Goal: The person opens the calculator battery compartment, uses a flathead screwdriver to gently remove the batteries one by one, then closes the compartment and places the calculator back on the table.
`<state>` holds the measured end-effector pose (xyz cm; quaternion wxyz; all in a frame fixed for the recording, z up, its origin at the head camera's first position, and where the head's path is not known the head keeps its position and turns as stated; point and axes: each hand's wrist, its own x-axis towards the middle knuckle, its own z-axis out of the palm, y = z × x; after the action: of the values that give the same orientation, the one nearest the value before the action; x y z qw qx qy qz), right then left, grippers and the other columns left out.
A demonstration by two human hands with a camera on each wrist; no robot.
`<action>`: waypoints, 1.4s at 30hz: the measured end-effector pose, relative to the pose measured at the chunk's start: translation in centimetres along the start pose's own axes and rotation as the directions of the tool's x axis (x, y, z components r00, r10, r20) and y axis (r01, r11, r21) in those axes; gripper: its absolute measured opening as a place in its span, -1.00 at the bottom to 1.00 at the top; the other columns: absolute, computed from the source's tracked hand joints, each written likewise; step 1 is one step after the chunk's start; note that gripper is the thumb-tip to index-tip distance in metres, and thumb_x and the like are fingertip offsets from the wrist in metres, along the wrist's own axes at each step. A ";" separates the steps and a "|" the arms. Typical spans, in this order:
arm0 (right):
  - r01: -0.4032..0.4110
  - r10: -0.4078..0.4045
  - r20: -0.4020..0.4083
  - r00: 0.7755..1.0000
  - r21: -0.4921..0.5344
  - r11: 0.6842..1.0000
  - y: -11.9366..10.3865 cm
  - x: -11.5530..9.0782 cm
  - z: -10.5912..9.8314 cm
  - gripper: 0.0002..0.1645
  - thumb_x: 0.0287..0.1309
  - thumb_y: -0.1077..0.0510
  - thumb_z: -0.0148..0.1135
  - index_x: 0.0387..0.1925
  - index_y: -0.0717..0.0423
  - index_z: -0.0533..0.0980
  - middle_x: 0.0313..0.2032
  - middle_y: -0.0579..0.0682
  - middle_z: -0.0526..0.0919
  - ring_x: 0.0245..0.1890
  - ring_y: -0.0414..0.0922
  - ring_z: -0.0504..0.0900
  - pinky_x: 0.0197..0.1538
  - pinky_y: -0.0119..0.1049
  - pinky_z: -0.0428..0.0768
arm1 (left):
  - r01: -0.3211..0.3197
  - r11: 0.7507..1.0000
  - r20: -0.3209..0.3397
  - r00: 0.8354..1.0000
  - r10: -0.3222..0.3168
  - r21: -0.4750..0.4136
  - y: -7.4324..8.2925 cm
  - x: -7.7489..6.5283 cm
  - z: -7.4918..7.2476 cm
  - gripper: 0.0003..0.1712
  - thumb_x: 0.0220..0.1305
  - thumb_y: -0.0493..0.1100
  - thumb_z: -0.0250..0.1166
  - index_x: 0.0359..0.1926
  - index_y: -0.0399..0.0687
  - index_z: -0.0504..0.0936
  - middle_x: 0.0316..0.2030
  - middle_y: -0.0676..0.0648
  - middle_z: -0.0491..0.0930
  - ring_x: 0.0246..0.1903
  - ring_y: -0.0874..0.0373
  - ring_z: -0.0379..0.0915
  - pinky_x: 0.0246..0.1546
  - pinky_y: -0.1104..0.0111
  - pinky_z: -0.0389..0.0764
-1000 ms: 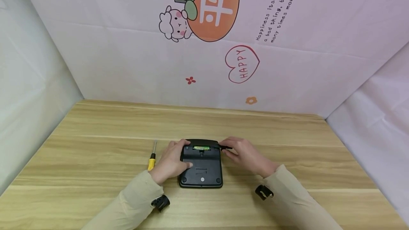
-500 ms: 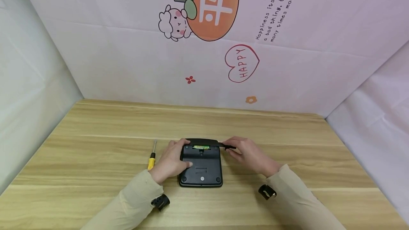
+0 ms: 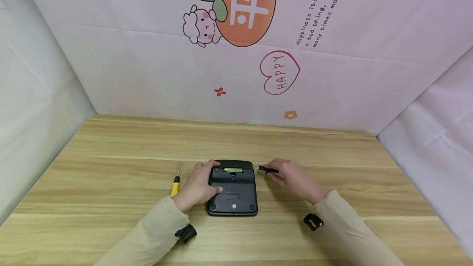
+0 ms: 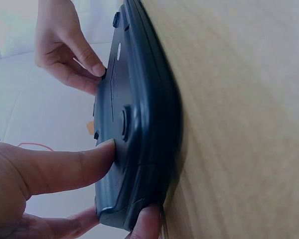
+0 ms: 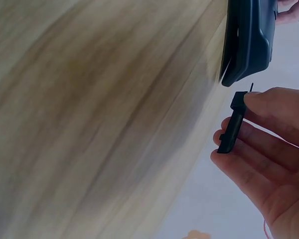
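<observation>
A black calculator [image 3: 240,197] lies face down on the table, its open battery slot showing one green battery [image 3: 233,170]. My left hand [image 3: 198,188] grips its left side, thumb on the back panel and other fingers at the far and side edges; the left wrist view shows a fingertip low at the edge of the case [image 4: 148,129]. Just right of the calculator, my right hand [image 3: 295,179] pinches a small black battery cover [image 3: 272,170] between thumb and fingers. In the right wrist view the battery cover [image 5: 232,130] is held apart from the case.
A yellow and black screwdriver [image 3: 175,186] lies left of the calculator, beside my left hand, its shaft pointing away. The wooden table [image 3: 318,147] ends at a white printed backdrop [image 3: 159,73]. Black bands [image 3: 313,221] sit on both sleeves.
My right hand has moved to the right with the battery cover, away from the calculator's far right corner. The left hand and the calculator stay in place.
</observation>
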<state>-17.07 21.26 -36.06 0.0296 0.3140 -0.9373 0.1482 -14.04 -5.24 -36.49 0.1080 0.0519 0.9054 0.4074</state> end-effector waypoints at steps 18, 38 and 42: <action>-0.039 0.040 0.022 0.999 -0.016 0.999 1.4 -0.4 -0.1 -0.73 0.15 0.32 0.27 -0.08 0.30 0.61 -0.13 0.14 0.69 -0.10 0.03 0.67 -0.07 -0.12 0.62 | 0.005 1.000 -0.001 1.000 -0.005 0.003 0.0 0.0 -0.1 -0.27 0.05 -0.29 0.43 0.27 -0.07 0.39 0.16 -0.30 0.33 0.09 -0.16 0.35 0.07 -0.03 0.42; -0.095 0.095 0.053 0.994 -0.004 0.995 2.3 -0.6 0.0 -0.73 0.16 0.31 0.26 -0.08 0.30 0.60 -0.14 0.17 0.70 -0.10 0.06 0.67 -0.07 -0.10 0.61 | 0.003 1.000 0.000 1.000 -0.003 0.012 0.0 0.0 -0.1 -0.27 0.05 -0.28 0.43 0.27 -0.06 0.39 0.15 -0.30 0.34 0.09 -0.16 0.35 0.07 -0.03 0.42; -0.100 0.100 0.053 0.994 -0.012 0.995 2.3 -0.6 -0.1 -0.74 0.16 0.31 0.27 -0.09 0.29 0.61 -0.14 0.16 0.70 -0.11 0.05 0.67 -0.07 -0.10 0.61 | 0.005 1.000 0.000 1.000 -0.005 0.017 0.0 0.0 -0.1 -0.27 0.05 -0.28 0.44 0.27 -0.05 0.39 0.15 -0.29 0.34 0.09 -0.16 0.35 0.06 -0.02 0.42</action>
<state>-18.01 23.37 -36.70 -0.0013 0.2704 -0.9530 0.1366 -14.11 -5.33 -36.39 0.1086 0.0507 0.9089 0.3993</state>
